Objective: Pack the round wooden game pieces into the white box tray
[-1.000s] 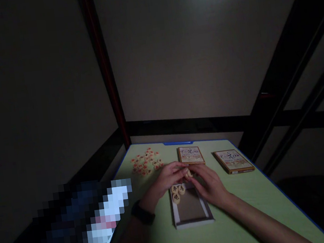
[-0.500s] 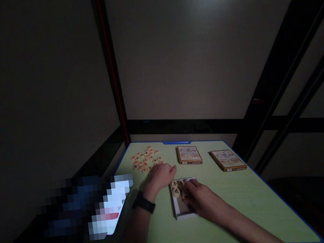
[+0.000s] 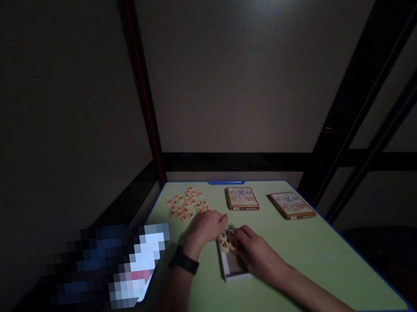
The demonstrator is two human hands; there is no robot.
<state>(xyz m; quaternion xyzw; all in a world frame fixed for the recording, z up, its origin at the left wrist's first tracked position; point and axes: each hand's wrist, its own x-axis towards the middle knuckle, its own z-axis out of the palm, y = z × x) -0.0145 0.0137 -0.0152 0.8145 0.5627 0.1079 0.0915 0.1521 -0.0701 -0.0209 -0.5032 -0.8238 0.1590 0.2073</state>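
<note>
A shallow white box tray (image 3: 225, 269) lies on the green table, with several round wooden chess pieces (image 3: 224, 246) in its far part. My right hand (image 3: 256, 251) reaches over the tray's right side, its fingers bent down at a piece (image 3: 232, 244) inside. My left hand (image 3: 208, 226), below a dark wristband, is curled just beyond the tray's far left corner; what its fingers hold, if anything, is hidden. Several more round pieces with red or dark characters (image 3: 186, 205) lie scattered beyond my left hand.
Two flat printed boxes lie on the table (image 3: 319, 253), one at the back middle (image 3: 242, 197) and one at the right (image 3: 291, 204). A bright, blurred-out device (image 3: 145, 260) is at the left edge. Walls stand behind.
My right hand has shifted slightly, and the piece by its fingertips now shows more clearly beside the others. My left hand has barely moved. The whole view has drifted a little.
</note>
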